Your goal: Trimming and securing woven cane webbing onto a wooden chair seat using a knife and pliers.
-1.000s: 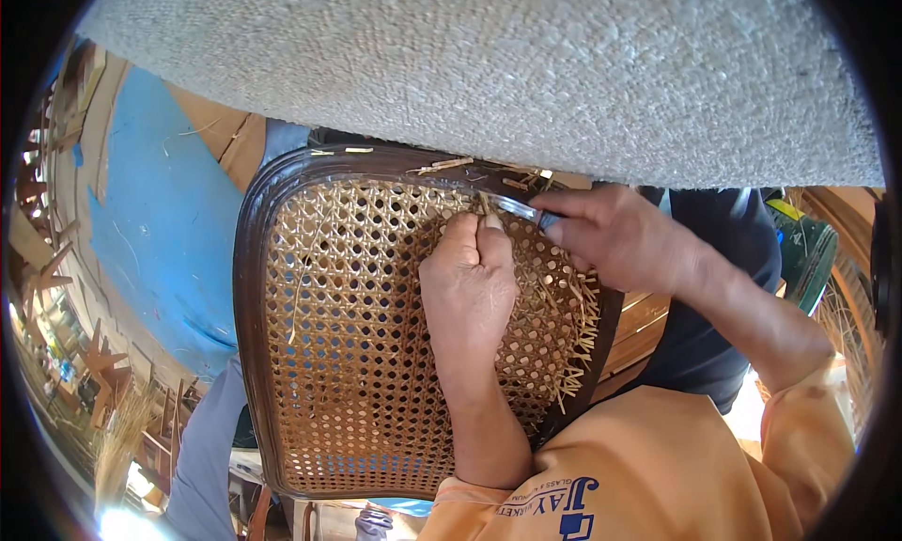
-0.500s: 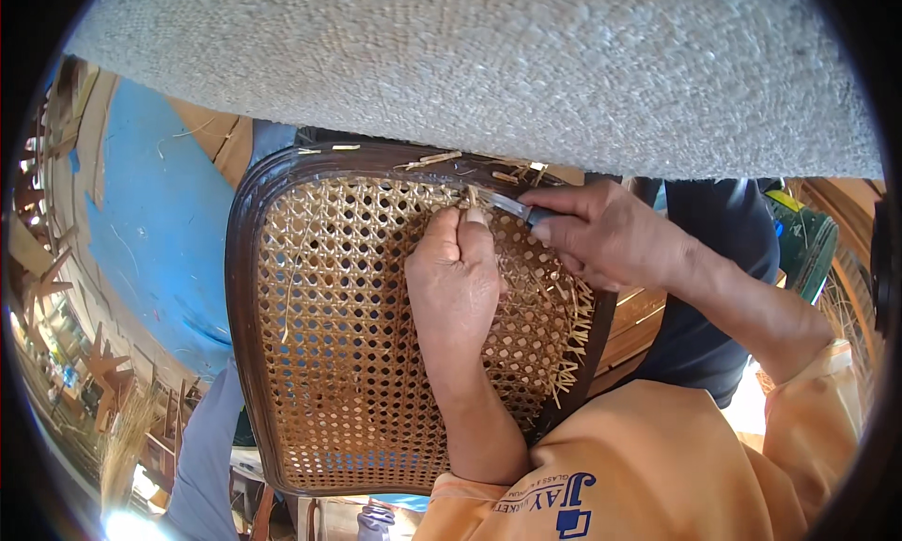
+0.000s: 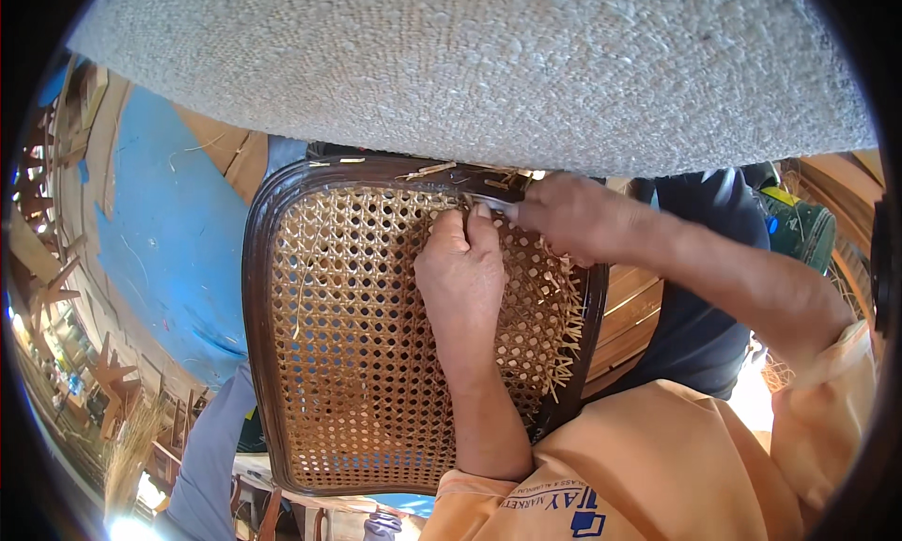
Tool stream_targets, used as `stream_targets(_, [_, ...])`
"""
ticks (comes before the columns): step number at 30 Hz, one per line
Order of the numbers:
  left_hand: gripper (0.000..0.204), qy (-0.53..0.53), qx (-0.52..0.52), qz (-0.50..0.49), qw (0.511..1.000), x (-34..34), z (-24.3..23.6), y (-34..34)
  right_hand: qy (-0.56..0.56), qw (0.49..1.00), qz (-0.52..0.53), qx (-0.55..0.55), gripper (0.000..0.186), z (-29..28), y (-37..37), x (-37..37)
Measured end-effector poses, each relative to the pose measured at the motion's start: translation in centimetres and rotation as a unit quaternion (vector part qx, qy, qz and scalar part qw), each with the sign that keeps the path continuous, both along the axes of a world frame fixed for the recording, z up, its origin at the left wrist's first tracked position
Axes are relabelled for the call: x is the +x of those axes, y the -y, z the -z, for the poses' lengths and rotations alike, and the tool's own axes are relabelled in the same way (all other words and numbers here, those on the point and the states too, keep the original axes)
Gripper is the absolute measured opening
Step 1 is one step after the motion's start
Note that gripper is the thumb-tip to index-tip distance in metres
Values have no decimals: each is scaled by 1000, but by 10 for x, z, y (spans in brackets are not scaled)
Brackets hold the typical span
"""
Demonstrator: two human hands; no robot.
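A dark wooden chair panel (image 3: 257,287) with woven cane (image 3: 352,344) lies across the middle of the view, with cut cane ends bristling along its right side. Near its top rail, my left hand (image 3: 460,273) is closed in a pinch on a short cane strand (image 3: 470,203), its thumb and forefinger against the weave. From the right, my right hand (image 3: 587,221) grips a small knife (image 3: 498,203), its metal blade reaching to that strand just beside my left fingertips. Loose cane bits (image 3: 427,172) rest on the top rail.
A large grey textured surface (image 3: 470,62) fills the top of the view. At left are a blue sheet (image 3: 169,240), a cane bundle (image 3: 132,447), wood pieces and a trousered leg (image 3: 202,456). Slatted wood (image 3: 625,315) and a dark green object (image 3: 803,226) sit at right.
My right hand has risen slightly and moved left along the rail with the knife, and is blurred. My left hand stays pinched at the strand, shifting only slightly.
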State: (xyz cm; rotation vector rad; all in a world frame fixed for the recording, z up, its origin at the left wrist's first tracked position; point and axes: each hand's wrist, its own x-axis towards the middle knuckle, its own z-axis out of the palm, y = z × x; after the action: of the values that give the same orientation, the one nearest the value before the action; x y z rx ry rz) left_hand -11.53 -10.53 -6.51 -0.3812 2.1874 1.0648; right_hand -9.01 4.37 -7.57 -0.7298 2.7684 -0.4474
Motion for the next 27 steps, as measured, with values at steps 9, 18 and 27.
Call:
stream_targets(9, [24,62,63,-83,993,-6,-14,-6,429,837,271,-205,36,-9,-16,-8])
stream_targets(18, [24,66,80,-97,990,-6,-16,-5,235,936,173,-197,29,-2,-5,12])
stream_targets(27, [25,89,93,-111,985,-8,-24,-4,253,895,291,-226,29,-19,-10,7])
